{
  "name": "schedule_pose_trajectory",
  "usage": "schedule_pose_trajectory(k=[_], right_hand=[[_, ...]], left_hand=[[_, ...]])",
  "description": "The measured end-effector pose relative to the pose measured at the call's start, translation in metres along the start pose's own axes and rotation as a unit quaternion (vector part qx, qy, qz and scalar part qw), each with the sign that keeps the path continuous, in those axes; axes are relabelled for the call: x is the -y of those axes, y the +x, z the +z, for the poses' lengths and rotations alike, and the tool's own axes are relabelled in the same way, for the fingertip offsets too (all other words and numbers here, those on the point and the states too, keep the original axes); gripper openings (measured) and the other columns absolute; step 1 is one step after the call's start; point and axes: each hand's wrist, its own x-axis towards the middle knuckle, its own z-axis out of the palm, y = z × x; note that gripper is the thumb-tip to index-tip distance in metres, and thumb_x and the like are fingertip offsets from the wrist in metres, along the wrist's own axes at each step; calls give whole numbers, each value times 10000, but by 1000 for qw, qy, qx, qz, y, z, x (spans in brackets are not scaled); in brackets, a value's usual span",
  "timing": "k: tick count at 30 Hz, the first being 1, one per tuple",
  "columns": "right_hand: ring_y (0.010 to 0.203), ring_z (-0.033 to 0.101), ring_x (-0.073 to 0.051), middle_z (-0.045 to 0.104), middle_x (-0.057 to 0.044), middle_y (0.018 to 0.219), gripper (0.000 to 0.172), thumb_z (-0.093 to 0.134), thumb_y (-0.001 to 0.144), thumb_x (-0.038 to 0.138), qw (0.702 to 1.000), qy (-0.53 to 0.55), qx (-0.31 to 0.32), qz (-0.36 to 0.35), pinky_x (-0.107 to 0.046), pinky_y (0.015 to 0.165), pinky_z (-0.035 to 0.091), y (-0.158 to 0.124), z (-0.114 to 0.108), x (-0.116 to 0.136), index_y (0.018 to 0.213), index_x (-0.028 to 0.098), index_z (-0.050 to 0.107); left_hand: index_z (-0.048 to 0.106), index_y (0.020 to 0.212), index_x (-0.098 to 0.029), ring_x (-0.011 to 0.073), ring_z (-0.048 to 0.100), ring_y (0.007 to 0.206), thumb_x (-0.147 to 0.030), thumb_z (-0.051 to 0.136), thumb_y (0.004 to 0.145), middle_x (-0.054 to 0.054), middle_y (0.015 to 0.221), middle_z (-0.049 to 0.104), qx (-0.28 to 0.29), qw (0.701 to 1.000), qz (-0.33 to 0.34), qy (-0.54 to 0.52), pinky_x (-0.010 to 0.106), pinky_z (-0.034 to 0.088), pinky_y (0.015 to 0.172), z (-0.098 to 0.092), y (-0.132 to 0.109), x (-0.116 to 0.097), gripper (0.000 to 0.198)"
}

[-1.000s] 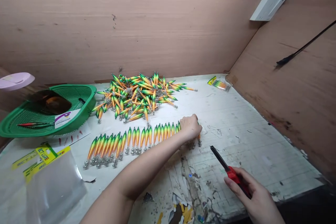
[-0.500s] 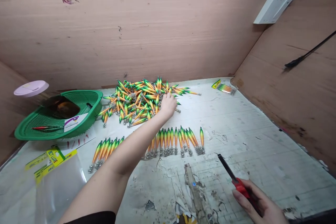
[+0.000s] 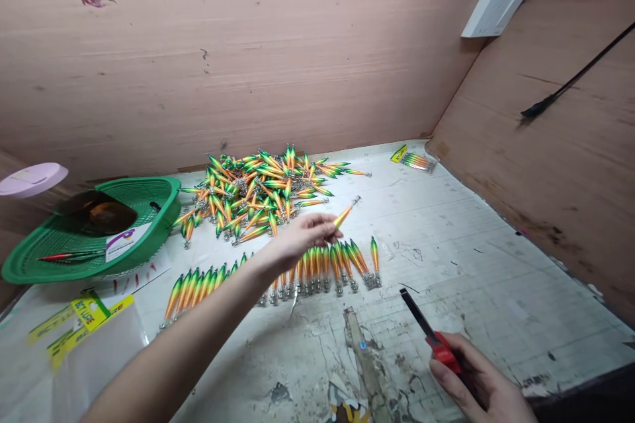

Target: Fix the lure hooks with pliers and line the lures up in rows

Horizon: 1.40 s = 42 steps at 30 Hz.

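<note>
My left hand pinches a squid jig by its green end. Its orange body and hook crown point up and to the right. Behind it lies a heap of similar green, yellow and orange jigs. Below the hand runs a row of jigs laid side by side, hooks toward me; my forearm covers part of it. At the lower right, my right hand grips a red long-nosed lighter, its black barrel aimed up and left. No flame shows.
A green basket holding a brush, a card and a dark container stands left, near a pink lid. Clear packets with yellow labels lie at front left. A filled packet sits far right, below a wall socket.
My left hand has come away from the heap toward the row, now with one jig in its fingers. The right hand still holds the lighter. The camera view has shifted slightly.
</note>
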Motion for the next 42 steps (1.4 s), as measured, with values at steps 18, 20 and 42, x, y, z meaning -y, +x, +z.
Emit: schedule_pose_trajectory(k=[18, 20, 42], right_hand=[[700, 698, -158, 704, -16, 827, 188, 648, 899, 362, 991, 2, 14, -135, -174, 622, 569, 3, 23, 90, 1035, 235, 674], [717, 702, -160, 702, -15, 831, 173, 639, 911, 366, 990, -10, 22, -137, -177, 627, 570, 2, 21, 92, 1021, 235, 661], [653, 657, -126, 676, 13, 787, 139, 631, 919, 375, 989, -54, 52, -124, -165, 594, 528, 5, 11, 104, 947, 239, 632]], left_hand=[[709, 952, -186, 145, 586, 804, -441, 820, 760, 17, 826, 692, 62, 941, -91, -319, 271, 429, 769, 35, -110, 0, 337], [709, 957, -195, 153, 593, 830, -444, 806, 774, 13, 836, 678, 58, 948, -78, -302, 276, 438, 787, 35, -113, -1, 324], [669, 1300, -345, 216, 583, 889, -329, 543, 970, 62, 962, 642, 12, 999, 45, -26, 339, 438, 828, 37, -124, 6, 353]])
